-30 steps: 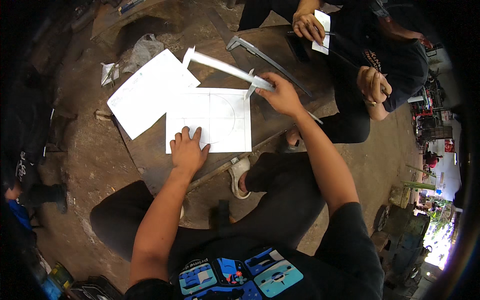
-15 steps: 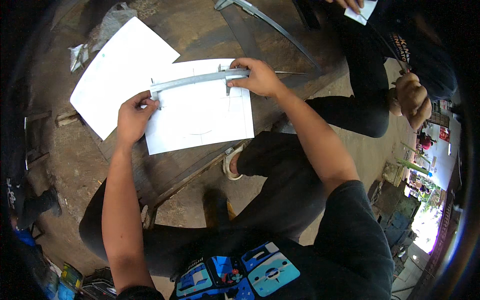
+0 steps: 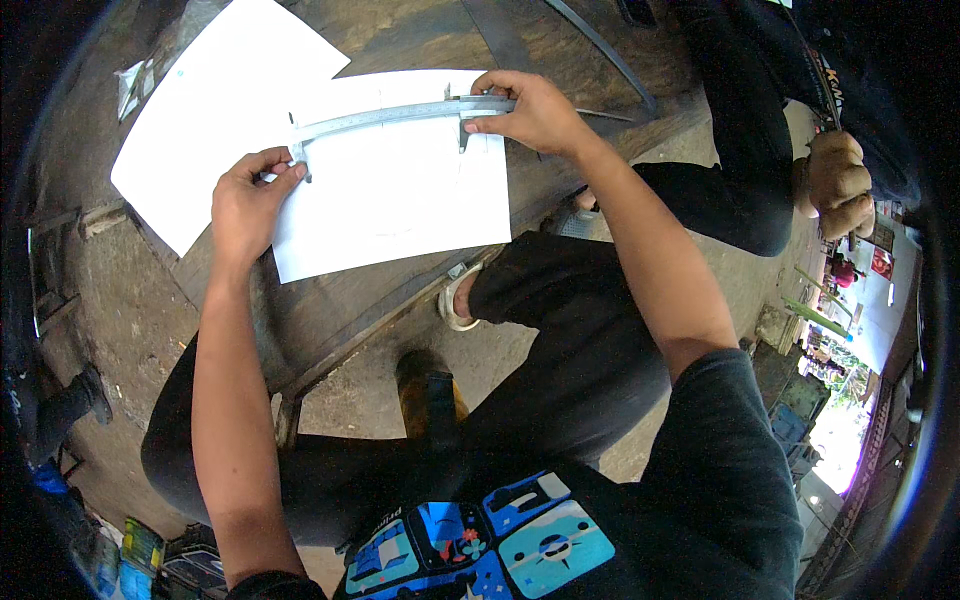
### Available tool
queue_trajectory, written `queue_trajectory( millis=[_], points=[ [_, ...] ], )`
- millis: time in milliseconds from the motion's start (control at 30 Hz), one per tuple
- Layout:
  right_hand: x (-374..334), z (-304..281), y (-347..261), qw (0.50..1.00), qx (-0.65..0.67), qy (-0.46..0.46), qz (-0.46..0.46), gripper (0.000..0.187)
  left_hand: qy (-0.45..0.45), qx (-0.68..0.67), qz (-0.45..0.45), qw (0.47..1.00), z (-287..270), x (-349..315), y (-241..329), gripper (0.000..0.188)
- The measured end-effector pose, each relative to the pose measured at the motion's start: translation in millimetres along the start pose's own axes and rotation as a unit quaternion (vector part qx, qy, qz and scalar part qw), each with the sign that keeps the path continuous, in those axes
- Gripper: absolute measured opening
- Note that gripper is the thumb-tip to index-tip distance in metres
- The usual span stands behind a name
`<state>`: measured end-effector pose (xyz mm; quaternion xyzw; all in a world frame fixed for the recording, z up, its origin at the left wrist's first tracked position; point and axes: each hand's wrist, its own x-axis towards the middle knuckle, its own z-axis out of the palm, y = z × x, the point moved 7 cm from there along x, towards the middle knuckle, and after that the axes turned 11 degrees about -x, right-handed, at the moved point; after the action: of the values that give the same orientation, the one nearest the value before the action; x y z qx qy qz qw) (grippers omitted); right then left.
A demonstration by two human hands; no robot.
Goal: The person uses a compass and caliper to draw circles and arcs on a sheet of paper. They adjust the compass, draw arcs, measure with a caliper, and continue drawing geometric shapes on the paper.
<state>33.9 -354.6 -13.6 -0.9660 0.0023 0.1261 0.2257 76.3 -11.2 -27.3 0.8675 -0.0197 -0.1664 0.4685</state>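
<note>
A metal vernier caliper point(image 3: 380, 119) lies crosswise over the upper part of a white paper sheet point(image 3: 400, 205) with thin drawn lines. Its jaws are spread wide apart along the beam. My left hand point(image 3: 246, 200) pinches the fixed-jaw end between thumb and forefinger, near the sheet's left edge. At the other end, my right hand point(image 3: 532, 112) grips the sliding part, with the fingers above and the thumb below. A second white sheet point(image 3: 225, 115) lies to the left, partly under the first one.
Both sheets rest on a worn dark wooden table point(image 3: 370, 290). Beyond my right hand are a thin pointed rod point(image 3: 607, 115) and a long metal bar point(image 3: 605, 50). Clear plastic point(image 3: 130, 88) lies far left. Close on the right sits another person, whose fist point(image 3: 840, 185) shows.
The view has shifted, so the table and sheets sit higher in the picture. Both hands keep hold of the caliper. The other person's small white piece has nearly left the view.
</note>
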Motion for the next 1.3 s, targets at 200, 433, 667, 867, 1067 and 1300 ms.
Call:
queue_trajectory(
  millis=[200, 433, 667, 867, 1067, 1300],
  points=[
    [-0.9, 2.7, 2.0, 1.0, 0.003, -0.001, 0.024, 0.052, 0.004, 0.0, 0.002, 1.0, -1.9, -0.3, 1.9, 0.037],
    [1.3, 1.4, 1.9, 1.0, 0.017, 0.008, -0.01, 0.051, 0.001, 0.003, 0.015, 1.0, -0.5, 0.2, 1.7, 0.033],
    [-2.0, -1.2, -4.5, 1.0, -0.015, -0.003, -0.008, 0.051, 0.008, 0.02, -0.004, 1.0, -2.3, -2.1, -0.7, 0.031],
    [-1.7, -2.2, -6.9, 0.999, -0.014, 0.023, -0.021, 0.052, -0.005, 0.025, 0.008, 1.0, -2.8, -0.9, 1.6, 0.03],
    [-4.5, -0.9, -5.3, 1.0, -0.019, 0.008, -0.008, 0.05, 0.001, 0.034, 0.008, 0.999, -4.3, -4.0, 4.7, 0.029],
    [-7.3, -2.5, -10.2, 0.999, -0.034, 0.016, 0.005, 0.051, 0.008, 0.051, 0.001, 0.999, -4.4, -4.6, 5.8, 0.029]
  ],
)
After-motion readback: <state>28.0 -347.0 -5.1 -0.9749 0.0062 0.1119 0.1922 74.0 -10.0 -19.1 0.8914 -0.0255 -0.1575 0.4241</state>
